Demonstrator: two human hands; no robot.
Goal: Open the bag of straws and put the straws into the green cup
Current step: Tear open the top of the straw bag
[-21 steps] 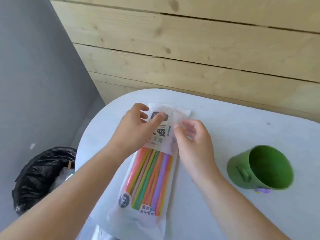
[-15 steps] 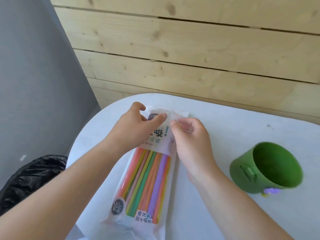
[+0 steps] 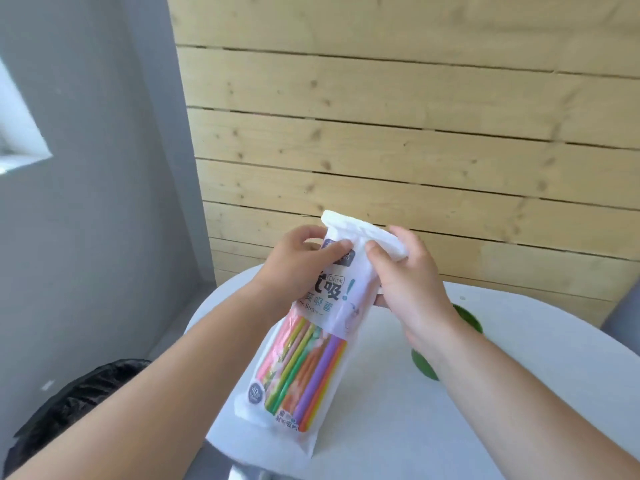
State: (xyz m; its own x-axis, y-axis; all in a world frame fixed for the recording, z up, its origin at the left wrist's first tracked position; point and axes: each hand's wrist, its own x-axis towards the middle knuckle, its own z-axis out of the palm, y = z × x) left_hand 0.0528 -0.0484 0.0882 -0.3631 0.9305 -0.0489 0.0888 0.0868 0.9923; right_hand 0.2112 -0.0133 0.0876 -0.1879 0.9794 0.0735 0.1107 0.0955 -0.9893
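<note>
A clear-and-white bag of straws (image 3: 311,355) is held up off the white table (image 3: 519,393), tilted with its top edge away from me. Several coloured straws (image 3: 304,372) show through its lower half. My left hand (image 3: 298,261) pinches the bag's top left, thumb on the front. My right hand (image 3: 405,282) grips the crumpled top right corner. The green cup (image 3: 465,318) stands on the table behind my right wrist, mostly hidden by it.
A wooden plank wall (image 3: 415,133) rises behind the table. A grey wall (image 3: 104,237) is on the left. A bin with a black liner (image 3: 69,403) stands on the floor at the lower left, beside the table's rounded edge.
Both hands have lifted the bag off the table and raised its top end. The view has tilted upward. The right hand now crumples the top right corner.
</note>
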